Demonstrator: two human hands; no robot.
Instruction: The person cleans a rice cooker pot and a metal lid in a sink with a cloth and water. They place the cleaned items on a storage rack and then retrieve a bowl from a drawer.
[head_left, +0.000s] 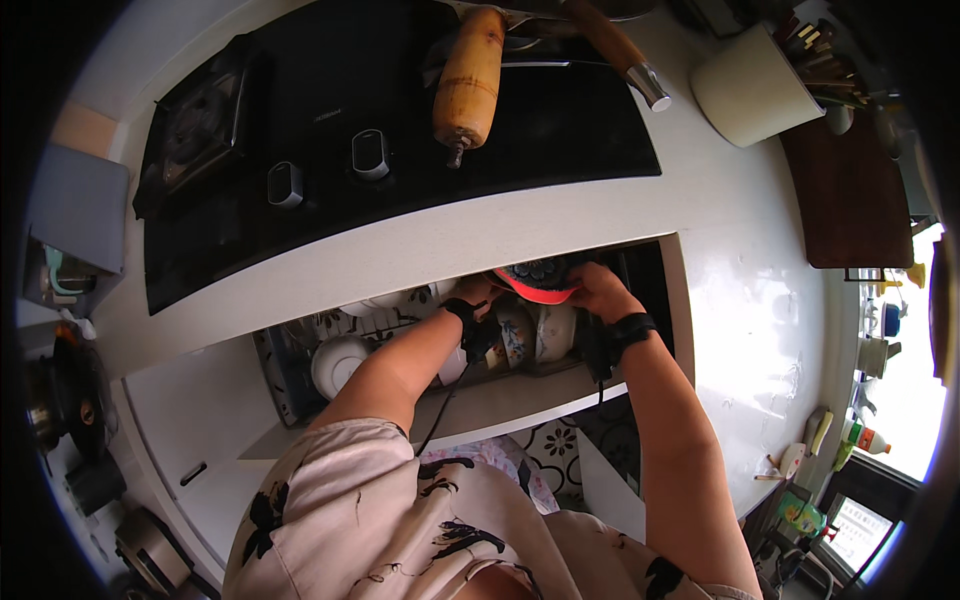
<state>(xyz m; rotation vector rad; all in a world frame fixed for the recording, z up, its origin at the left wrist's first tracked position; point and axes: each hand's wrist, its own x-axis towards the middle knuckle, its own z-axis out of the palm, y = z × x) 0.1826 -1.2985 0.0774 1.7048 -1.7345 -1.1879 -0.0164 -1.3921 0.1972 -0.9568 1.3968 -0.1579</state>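
A pull-out drawer with a dish rack lies open below the counter, and both hands reach into its back. My right hand (598, 289) grips the right rim of a dark patterned bowl with a red edge (544, 291). At the left end of that bowl is my left hand (478, 291), partly hidden under the counter edge; whether its fingers hold the bowl cannot be told. Below the hands stand a blue-flowered bowl (517, 334) and a pale bowl (556, 330) on their sides. A white bowl (341, 366) sits farther left in the drawer.
Above the drawer is a black gas cooktop (315, 120), with a wooden pan handle (471, 82) over it. A cream utensil holder (754, 90) and a dark board (851, 195) are at the right. The drawer's white front edge (525, 420) is near my body.
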